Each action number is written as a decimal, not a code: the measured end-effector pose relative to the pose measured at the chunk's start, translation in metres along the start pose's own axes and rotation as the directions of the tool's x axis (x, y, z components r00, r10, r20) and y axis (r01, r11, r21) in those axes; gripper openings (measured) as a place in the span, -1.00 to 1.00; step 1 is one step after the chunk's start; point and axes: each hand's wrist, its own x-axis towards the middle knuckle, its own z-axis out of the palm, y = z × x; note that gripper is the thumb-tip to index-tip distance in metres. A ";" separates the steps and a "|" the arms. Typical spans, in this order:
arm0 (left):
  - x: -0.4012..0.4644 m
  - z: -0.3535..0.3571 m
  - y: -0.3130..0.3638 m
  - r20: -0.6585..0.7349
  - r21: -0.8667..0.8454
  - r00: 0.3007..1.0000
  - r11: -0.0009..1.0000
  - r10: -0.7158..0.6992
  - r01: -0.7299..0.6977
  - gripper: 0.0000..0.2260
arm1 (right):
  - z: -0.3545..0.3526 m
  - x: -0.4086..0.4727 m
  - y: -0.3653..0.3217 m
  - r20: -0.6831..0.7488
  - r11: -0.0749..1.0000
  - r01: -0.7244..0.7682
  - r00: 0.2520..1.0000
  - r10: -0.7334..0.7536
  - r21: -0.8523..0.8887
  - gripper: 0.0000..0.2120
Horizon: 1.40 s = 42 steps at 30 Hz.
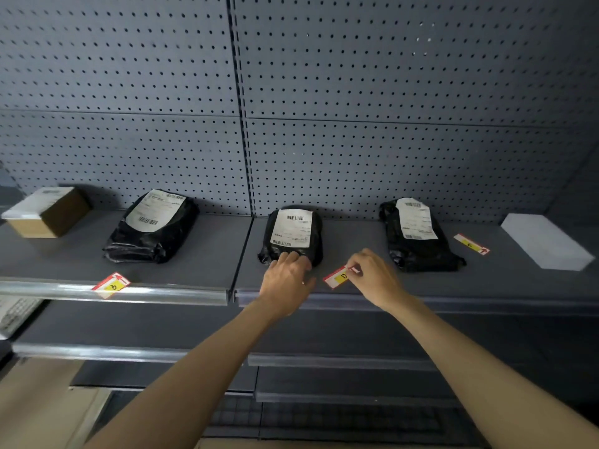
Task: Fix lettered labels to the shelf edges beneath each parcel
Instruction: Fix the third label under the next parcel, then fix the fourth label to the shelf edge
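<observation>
Dim, bluish, low contrast. Glare streak on the left shelf edge (113, 291); right side falls into shadow. Wide-angle bends the pegboard (356, 92) at the borders, corners vignetted. Parcel labels soft, print unreadable.

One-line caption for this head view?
Right hand pinches the D label by the middle black parcel; left hand rests against that parcel.

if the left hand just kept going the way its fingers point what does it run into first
Most likely the middle black parcel. The left hand points up and back along the shelf, and its fingertips already appear to rest on that parcel's front edge; whether they truly touch is unclear from one view.
</observation>
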 end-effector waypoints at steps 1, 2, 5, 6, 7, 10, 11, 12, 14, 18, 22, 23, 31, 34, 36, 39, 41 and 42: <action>0.009 0.003 0.009 0.042 0.005 0.999 1.000 -0.012 0.012 -0.76 | -0.004 0.002 0.009 0.007 1.000 0.005 1.000 -0.005 -0.008 -0.87; 0.018 0.007 0.017 0.087 0.014 0.996 1.000 -0.027 0.026 -0.73 | -0.008 0.004 0.016 0.018 1.000 0.012 1.000 -0.012 -0.011 -0.86; 0.041 0.022 0.037 0.202 0.069 0.975 0.995 -0.089 0.077 -0.68 | -0.011 0.015 0.037 0.083 0.999 0.051 0.995 -0.051 -0.007 -0.82; 0.047 0.027 0.042 0.232 0.096 0.966 0.991 -0.116 0.096 -0.66 | -0.010 0.019 0.042 0.122 0.998 0.066 0.990 -0.065 -0.002 -0.82; 0.053 0.031 0.046 0.260 0.133 0.955 0.985 -0.145 0.113 -0.64 | -0.009 0.024 0.046 0.164 0.997 0.082 0.983 -0.081 0.004 -0.81; 0.066 0.043 0.053 0.320 0.256 0.915 0.952 -0.246 0.167 -0.55 | -0.002 0.037 0.056 0.275 0.990 0.137 0.951 -0.139 0.029 -0.75; 0.068 0.046 0.054 0.329 0.283 0.902 0.941 -0.279 0.187 -0.53 | 0.001 0.042 0.059 0.300 0.987 0.155 0.941 -0.158 0.035 -0.70; 0.070 0.048 0.055 0.336 0.303 0.890 0.930 -0.307 0.206 -0.51 | 0.004 0.045 0.061 0.321 0.985 0.169 0.931 -0.172 0.039 -0.64; 0.071 0.052 0.055 0.340 0.319 0.875 0.917 -0.345 0.238 -0.49 | 0.009 0.051 0.063 0.356 0.980 0.196 0.914 -0.196 0.036 -0.55; 0.073 0.056 0.055 0.334 0.268 0.857 0.911 -0.393 0.313 -0.49 | 0.016 0.057 0.064 0.399 0.965 0.261 0.884 -0.243 0.009 -0.61; 0.071 0.055 0.060 0.290 0.135 0.849 0.897 -0.441 0.420 -0.63 | 0.014 0.056 0.066 0.341 0.967 0.248 0.905 -0.255 0.066 -0.81; 0.070 0.055 0.061 0.263 0.095 0.857 0.896 -0.442 0.433 -0.71 | 0.013 0.055 0.067 0.311 0.968 0.238 0.916 -0.252 0.083 -0.86; 0.062 0.048 0.096 0.099 -0.234 0.948 0.919 -0.303 0.318 -0.94 | -0.029 0.032 0.095 0.147 0.952 0.105 0.977 -0.152 0.286 -0.95; 0.059 0.052 0.122 0.055 -0.298 0.969 0.922 -0.242 0.247 -0.95 | -0.049 0.009 0.112 0.096 0.940 0.075 0.989 -0.112 0.333 -0.95; 0.057 0.057 0.142 0.046 -0.310 0.981 0.931 -0.188 0.193 -0.94 | -0.064 -0.011 0.125 0.069 0.934 0.033 0.996 -0.061 0.355 -0.94; 0.052 0.068 0.173 0.061 -0.314 0.993 0.942 -0.101 0.115 -0.92 | -0.082 -0.041 0.148 0.035 0.937 -0.015 0.999 0.003 0.349 -0.93; 0.049 0.078 0.192 0.045 -0.310 0.998 0.949 -0.039 0.051 -0.94 | -0.089 -0.059 0.163 -0.003 0.940 -0.025 1.000 0.028 0.340 -0.91; 0.047 0.083 0.199 0.033 -0.304 0.999 0.952 -0.021 0.030 -0.95 | -0.092 -0.066 0.170 -0.022 0.942 -0.033 0.999 0.043 0.335 -0.91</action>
